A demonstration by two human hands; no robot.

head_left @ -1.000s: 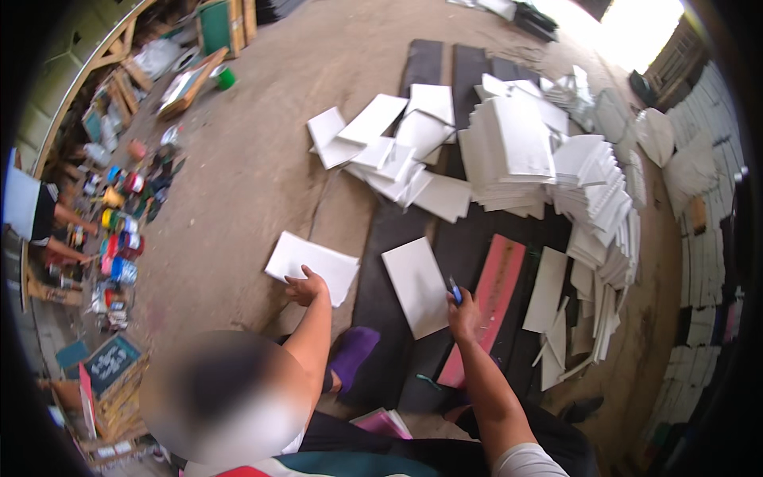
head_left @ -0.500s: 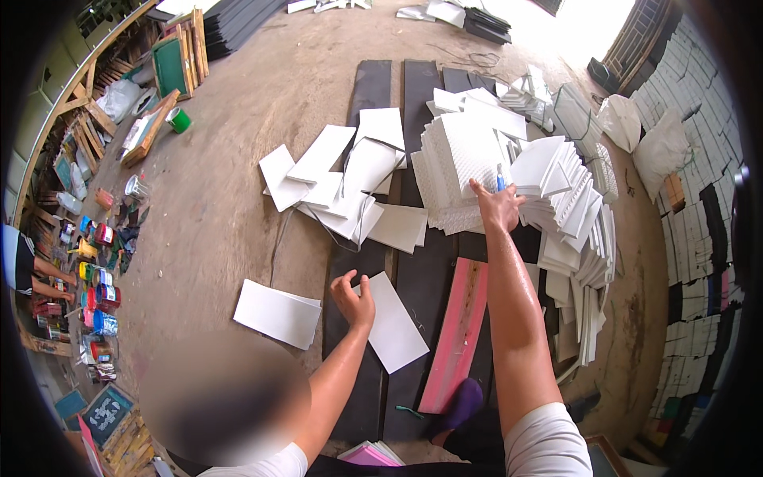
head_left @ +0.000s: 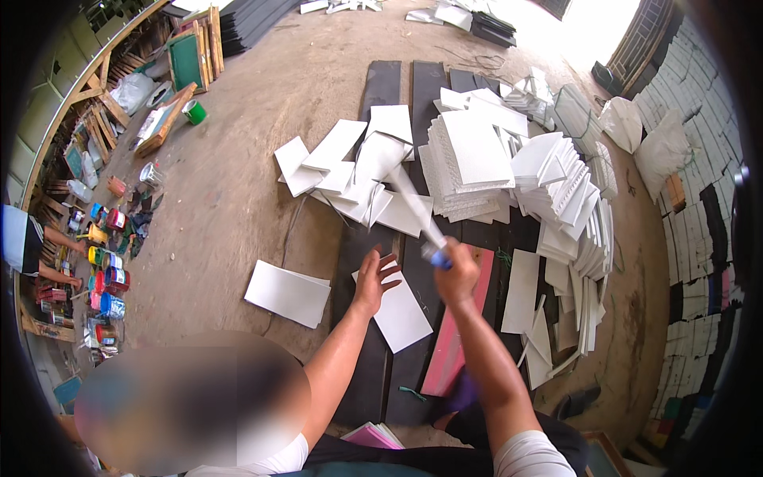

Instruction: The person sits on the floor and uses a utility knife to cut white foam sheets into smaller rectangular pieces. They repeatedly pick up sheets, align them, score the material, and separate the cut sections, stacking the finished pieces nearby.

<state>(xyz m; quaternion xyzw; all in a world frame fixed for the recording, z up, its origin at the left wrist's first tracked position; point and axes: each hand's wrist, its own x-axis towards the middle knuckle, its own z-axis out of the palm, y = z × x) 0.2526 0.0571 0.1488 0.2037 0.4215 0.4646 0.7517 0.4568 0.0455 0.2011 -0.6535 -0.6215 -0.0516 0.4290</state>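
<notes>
My right hand [head_left: 458, 274] is closed round the blue handle of what looks like a long pale-bladed knife [head_left: 419, 208], blurred by motion. Its blade points up and left over a loose pile of white foam-like sheets [head_left: 330, 159]. My left hand [head_left: 373, 284] is open, fingers spread, at the upper left part of a single white rectangular sheet [head_left: 407, 318] on the dark planks. Whether it touches that sheet I cannot tell. Beyond my right hand stands a tall stack of white sheets [head_left: 469, 163].
Dark planks [head_left: 381, 87] run lengthwise under the sheets, with a pink board [head_left: 449, 362] across them. Two white pieces [head_left: 286, 294] lie at left. Leaning white sheets [head_left: 584, 230] line the right. Paint pots [head_left: 115, 278] stand far left, near another person's arms [head_left: 60, 238].
My right hand has come back from the stack toward me and left, now gripping the blue-handled knife. My left hand's fingers have spread.
</notes>
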